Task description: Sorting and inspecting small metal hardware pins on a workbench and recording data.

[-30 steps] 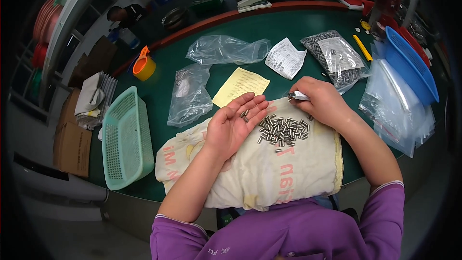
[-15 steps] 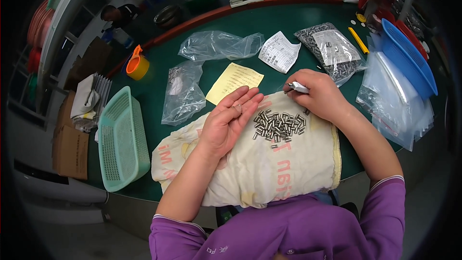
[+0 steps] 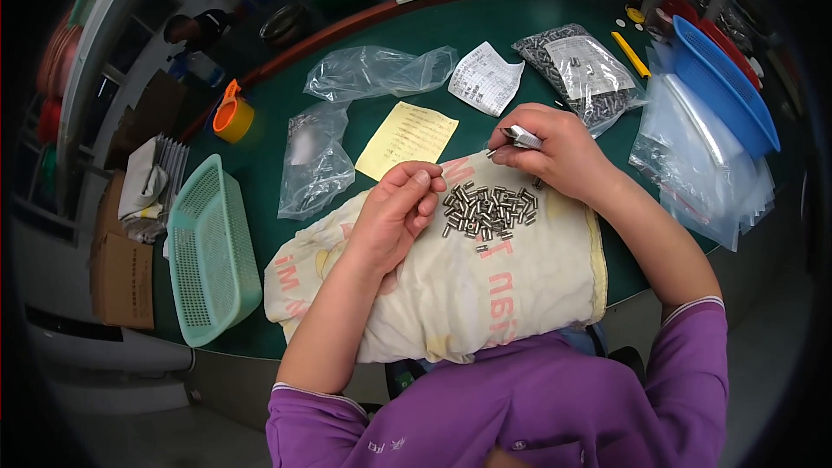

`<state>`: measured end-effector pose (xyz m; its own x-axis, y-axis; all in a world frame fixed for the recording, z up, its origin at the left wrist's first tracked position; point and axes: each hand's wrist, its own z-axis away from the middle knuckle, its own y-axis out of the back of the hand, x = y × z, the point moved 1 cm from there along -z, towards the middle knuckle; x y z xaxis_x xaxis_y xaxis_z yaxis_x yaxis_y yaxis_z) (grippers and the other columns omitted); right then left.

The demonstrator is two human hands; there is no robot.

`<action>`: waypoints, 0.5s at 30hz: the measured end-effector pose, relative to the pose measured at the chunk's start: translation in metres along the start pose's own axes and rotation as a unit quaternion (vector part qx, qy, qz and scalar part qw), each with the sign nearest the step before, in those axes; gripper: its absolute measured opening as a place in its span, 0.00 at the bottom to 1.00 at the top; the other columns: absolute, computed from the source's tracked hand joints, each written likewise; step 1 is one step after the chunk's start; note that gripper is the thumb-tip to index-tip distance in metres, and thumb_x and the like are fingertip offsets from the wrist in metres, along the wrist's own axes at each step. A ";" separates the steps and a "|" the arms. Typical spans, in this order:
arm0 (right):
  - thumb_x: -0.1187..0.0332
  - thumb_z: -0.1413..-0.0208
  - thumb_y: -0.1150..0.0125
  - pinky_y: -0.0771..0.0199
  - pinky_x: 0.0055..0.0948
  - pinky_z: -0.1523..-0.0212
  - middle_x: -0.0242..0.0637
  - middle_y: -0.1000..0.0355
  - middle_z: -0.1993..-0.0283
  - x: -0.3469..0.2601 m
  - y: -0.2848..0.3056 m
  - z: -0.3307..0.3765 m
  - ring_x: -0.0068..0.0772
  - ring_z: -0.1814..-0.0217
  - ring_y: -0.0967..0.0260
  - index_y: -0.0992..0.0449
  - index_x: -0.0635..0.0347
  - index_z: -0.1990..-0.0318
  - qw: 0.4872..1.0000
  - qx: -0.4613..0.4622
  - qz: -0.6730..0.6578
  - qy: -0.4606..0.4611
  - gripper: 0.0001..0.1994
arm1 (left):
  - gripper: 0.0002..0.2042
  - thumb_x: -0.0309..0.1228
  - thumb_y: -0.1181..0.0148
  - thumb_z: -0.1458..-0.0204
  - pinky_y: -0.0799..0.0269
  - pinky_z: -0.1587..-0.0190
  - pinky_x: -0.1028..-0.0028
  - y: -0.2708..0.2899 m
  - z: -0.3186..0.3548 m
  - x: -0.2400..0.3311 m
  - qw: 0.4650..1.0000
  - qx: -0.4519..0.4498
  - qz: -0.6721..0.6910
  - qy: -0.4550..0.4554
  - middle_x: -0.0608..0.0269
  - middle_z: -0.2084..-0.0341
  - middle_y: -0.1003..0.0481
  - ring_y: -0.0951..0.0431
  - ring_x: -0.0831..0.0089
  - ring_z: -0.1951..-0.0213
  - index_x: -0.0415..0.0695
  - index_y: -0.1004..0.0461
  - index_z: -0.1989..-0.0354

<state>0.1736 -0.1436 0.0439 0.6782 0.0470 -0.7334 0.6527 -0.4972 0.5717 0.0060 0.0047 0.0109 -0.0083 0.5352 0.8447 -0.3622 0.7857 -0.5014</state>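
A pile of small shiny metal cylindrical parts (image 3: 490, 211) lies on a cream cloth sack (image 3: 451, 295) with red lettering, spread at the table's near edge. Left of the pile, my left hand (image 3: 400, 212) is closed, palm partly up, its thumb pressed to the curled fingers; whatever is in them is too small or hidden to name. Beyond the pile's right side, my right hand (image 3: 555, 149) grips a short white pen-like tool (image 3: 524, 136) with a dark tip pointing left. One loose metal part (image 3: 538, 183) lies beneath that hand.
A pale green basket (image 3: 212, 251) stands at the left. Farther back lie clear plastic bags (image 3: 379, 72), a yellow note (image 3: 407, 139), a white slip (image 3: 485, 78) and a bag of dark metal parts (image 3: 581, 76). To the right are a yellow cutter (image 3: 631, 54) and a blue basket (image 3: 728, 87).
My left hand has gone from open, with the fingers extended, to closed with the fingers curled. My right hand still grips the white tool. The whole view has shifted slightly.
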 end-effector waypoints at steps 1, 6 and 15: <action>0.74 0.59 0.39 0.33 0.24 0.66 0.35 0.31 0.70 -0.002 -0.001 -0.001 0.29 0.67 0.32 0.27 0.60 0.69 1.000 0.003 0.003 -0.001 0.07 | 0.08 0.29 0.53 0.46 0.43 0.80 0.88 -0.001 -0.001 0.000 1.000 -0.005 -0.001 0.001 0.64 0.70 0.32 0.40 0.85 0.78 0.40 0.34 0.61; 0.73 0.59 0.39 0.34 0.25 0.65 0.35 0.32 0.71 -0.016 -0.016 -0.014 0.30 0.67 0.33 0.27 0.61 0.70 0.998 -0.042 -0.016 0.034 0.07 | 0.08 0.30 0.51 0.47 0.42 0.80 0.88 -0.006 0.002 -0.003 0.998 -0.049 -0.028 0.022 0.64 0.70 0.31 0.39 0.85 0.79 0.41 0.34 0.60; 0.74 0.59 0.41 0.35 0.28 0.64 0.37 0.33 0.70 -0.018 -0.038 -0.017 0.36 0.65 0.34 0.27 0.61 0.69 0.995 -0.033 -0.014 0.088 0.07 | 0.08 0.24 0.48 0.50 0.40 0.80 0.88 -0.005 0.000 -0.002 1.000 -0.016 -0.021 0.010 0.64 0.72 0.29 0.36 0.85 0.79 0.41 0.35 0.61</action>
<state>0.1426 -0.1107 0.0415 0.7044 0.2135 -0.6769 0.6888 -0.4360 0.5793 0.0078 -0.0006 0.0119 0.0259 0.5071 0.8615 -0.3314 0.8174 -0.4712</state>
